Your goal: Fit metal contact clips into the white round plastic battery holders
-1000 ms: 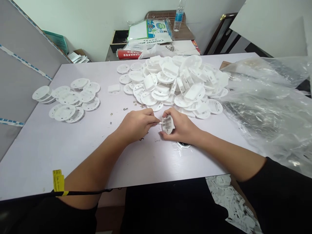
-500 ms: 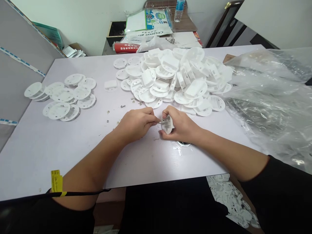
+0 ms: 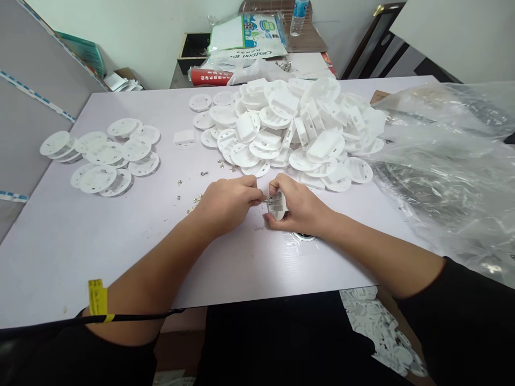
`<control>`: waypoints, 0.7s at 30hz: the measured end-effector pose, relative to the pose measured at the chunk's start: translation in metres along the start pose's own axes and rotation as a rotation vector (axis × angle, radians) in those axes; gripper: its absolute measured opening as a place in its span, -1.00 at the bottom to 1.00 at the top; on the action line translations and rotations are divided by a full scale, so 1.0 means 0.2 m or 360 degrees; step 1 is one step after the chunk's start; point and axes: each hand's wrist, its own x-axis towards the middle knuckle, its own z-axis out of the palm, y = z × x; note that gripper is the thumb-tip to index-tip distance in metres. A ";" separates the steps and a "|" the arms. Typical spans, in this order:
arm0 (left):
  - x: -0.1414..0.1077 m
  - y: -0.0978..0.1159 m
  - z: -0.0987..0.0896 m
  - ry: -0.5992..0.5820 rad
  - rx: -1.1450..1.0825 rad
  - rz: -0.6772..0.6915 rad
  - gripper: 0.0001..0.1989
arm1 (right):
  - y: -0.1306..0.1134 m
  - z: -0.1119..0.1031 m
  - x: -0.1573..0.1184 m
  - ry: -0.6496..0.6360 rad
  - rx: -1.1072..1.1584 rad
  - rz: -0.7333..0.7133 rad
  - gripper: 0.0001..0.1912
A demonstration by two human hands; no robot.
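My right hand is closed around the edge of a white round plastic part, held on edge above the table with its ribbed hollow side turned to the left. My left hand is in a pinch right beside that hollow side. Between its fingertips a thin tip shows, too small to name, reaching to small metal pieces in the part. Small metal pieces lie by my left wrist, partly hidden by it. Beyond my hands spreads a large heap of similar white plastic parts.
Several white discs lie grouped at the left. A single white part sits between that group and the heap. Clear plastic bags cover the right side. A black cable with a yellow tag crosses my left forearm. More white parts lie below the table edge.
My left hand's fingers have shifted slightly and curled more at the tip of the pinch. The white part stays in my right hand. The whole view has moved very little.
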 end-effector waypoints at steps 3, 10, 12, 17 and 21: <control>0.00 0.01 0.00 -0.0002 0.0140 0.0008 -0.76 | 0.00 0.00 0.00 -0.0007 0.0005 -0.0021 -0.57; 0.01 0.05 0.00 -0.0034 0.0387 0.0069 -0.77 | 0.00 0.01 0.01 0.0049 -0.0025 -0.0098 -0.56; 0.02 0.05 0.00 -0.0081 0.0406 0.0053 -0.74 | 0.00 0.01 0.01 0.0043 0.0002 -0.0094 -0.56; 0.04 0.07 0.00 -0.0128 0.0408 0.0047 -0.68 | 0.00 0.01 0.02 0.0036 0.0035 -0.0088 -0.58; 0.05 0.07 0.00 -0.0124 0.0370 0.0046 -0.66 | 0.01 0.00 0.02 0.0036 0.0060 -0.0077 -0.57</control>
